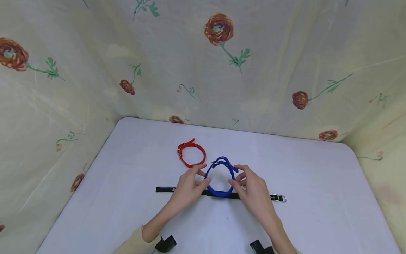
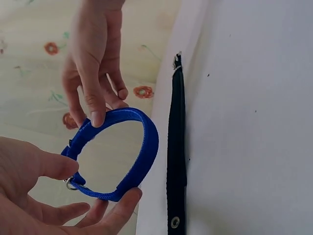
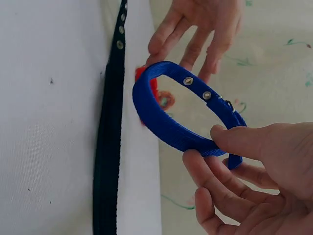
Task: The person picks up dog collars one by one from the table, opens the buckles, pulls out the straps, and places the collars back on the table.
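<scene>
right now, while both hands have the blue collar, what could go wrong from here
The blue collar is held only by the fingers of the left hand and right hand, so it might slip and drop.
The black strap lies below it in the head view, so a dropped collar could land on that.
The red collar lies close to the left hand's fingertips in the head view, so moving that hand forward might nudge it.

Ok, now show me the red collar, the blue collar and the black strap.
Red collar (image 1: pixel 204 154): head view, right side of its loop.
Blue collar (image 2: pixel 151 143): left wrist view, right side of its band.
Black strap (image 3: pixel 111 117): right wrist view, middle of its visible length.
</scene>
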The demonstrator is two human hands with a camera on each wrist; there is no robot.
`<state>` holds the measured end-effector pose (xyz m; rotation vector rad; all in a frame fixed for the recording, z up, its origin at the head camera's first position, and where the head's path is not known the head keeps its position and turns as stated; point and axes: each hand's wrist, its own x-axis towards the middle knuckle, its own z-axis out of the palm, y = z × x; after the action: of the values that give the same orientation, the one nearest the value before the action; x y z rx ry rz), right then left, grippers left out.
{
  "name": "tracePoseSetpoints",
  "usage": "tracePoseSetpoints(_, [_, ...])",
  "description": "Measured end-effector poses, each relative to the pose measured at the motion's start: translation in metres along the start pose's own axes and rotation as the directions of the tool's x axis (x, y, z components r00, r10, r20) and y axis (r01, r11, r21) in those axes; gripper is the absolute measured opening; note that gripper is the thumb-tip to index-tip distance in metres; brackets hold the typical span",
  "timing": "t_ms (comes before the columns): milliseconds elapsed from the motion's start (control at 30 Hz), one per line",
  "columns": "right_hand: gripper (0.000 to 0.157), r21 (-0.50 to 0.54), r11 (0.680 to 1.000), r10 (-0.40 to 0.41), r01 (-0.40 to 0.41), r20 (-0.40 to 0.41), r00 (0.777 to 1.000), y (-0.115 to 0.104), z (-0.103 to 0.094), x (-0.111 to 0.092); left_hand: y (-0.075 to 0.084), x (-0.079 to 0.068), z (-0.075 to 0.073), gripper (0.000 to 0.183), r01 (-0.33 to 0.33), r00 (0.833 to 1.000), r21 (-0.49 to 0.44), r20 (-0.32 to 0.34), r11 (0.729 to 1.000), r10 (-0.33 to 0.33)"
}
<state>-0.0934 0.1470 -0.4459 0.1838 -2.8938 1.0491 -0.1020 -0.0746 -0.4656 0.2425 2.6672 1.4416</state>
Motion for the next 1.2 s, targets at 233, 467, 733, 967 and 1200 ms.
tracePoseSetpoints(233, [0.046, 0.003, 1.000, -0.026, 0.026, 0.026, 0.999, -0.013, -0.009, -0.015, 0.004, -0.019, -0.007, 0.053, 0.001, 1.000, 0.015, 0.022, 1.000, -0.001])
tracePoseSetpoints(467, [0.043, 0.019, 1.000, 0.012, -0.015, 0.119, 0.993, -0.024, -0.015, -0.030, 0.009, -0.044, -0.015, 0.047, -0.009, 0.999, 0.005, 0.039, 1.000, 0.009])
tracePoseSetpoints(733, [0.036, 0.013, 1.000, 0.005, -0.007, 0.151, 0.989, -0.030, -0.015, -0.044, 0.010, -0.064, -0.019, 0.037, 0.025, 0.999, 0.000, 0.043, 1.000, -0.025])
tracePoseSetpoints(967, [0.031, 0.022, 0.999, -0.037, 0.034, 0.150, 0.988, -0.032, -0.014, -0.051, 0.009, -0.077, -0.017, 0.044, 0.031, 0.999, -0.055, 0.041, 0.998, -0.029])
tracePoseSetpoints(1200, [0.031, 0.054, 0.996, -0.080, 0.072, 0.152, 0.985, -0.031, -0.013, -0.053, 0.009, -0.080, -0.014, 0.041, 0.042, 0.997, -0.045, 0.059, 0.998, -0.039])
